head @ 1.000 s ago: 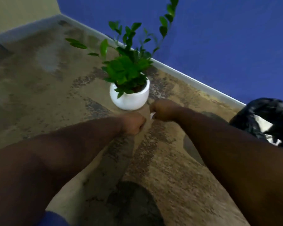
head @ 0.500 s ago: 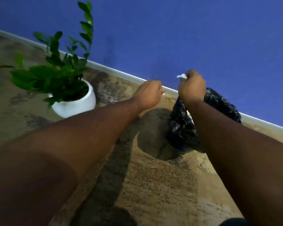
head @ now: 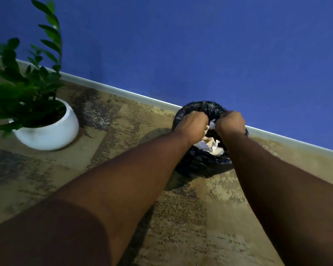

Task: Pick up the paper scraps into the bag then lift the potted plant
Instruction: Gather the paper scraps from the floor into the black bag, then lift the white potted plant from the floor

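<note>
Head view: paper scrap [head: 211,124] between both hands' fingers [head: 204,120].

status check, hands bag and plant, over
Left hand and right hand curled over the black bag, scraps inside. Potted plant on the floor, untouched. Nothing in the way.

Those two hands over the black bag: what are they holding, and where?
The right hand pinches a white paper scrap above the bag. Whether the left hand holds anything cannot be told.
</note>
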`<state>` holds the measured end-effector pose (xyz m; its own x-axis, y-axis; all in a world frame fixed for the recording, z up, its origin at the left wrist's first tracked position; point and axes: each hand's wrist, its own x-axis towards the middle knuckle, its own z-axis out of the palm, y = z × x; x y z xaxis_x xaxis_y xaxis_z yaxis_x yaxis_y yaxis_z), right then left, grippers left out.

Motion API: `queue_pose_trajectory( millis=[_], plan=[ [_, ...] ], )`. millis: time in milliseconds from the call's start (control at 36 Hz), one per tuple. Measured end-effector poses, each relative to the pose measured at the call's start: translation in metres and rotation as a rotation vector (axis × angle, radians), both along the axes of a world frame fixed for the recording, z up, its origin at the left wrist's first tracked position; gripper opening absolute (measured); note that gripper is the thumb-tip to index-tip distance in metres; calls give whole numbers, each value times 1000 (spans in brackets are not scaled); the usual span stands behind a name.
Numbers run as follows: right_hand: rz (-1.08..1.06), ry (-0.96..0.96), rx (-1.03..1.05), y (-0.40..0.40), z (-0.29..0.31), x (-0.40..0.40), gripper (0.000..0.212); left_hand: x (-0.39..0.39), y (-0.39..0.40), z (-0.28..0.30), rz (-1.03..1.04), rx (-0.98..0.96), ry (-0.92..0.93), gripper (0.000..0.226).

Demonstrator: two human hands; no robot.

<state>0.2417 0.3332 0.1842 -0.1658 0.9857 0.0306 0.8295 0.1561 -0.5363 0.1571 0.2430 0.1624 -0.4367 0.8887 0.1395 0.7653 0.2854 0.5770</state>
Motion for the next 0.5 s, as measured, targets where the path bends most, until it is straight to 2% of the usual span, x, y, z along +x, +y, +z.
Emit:
queue_pose_trajectory(
  millis=[111, 250, 333, 361, 417, 500],
  plan=[
    [-19, -3, -3, 1, -2, 4, 10, 1, 1, -4, -3, 3, 38, 12],
    [-13, 30, 49, -2, -3, -12, 11, -3, -6, -3, 61, 134, 51, 26],
    [39, 40, 71, -15, -3, -33, 12, -13, -21, 1, 130, 143, 52, 20],
    [55, 40, 80, -21, -3, -41, 14, -19, -27, -1, 170, 133, 54, 17],
    [89, 50, 116, -34, -1, -60, 22, -35, -46, -3, 246, 87, 77, 26],
    [170, 75, 121, -60, 0, -88, 22, -63, -76, -9, 314, -36, 84, 36]
  ],
)
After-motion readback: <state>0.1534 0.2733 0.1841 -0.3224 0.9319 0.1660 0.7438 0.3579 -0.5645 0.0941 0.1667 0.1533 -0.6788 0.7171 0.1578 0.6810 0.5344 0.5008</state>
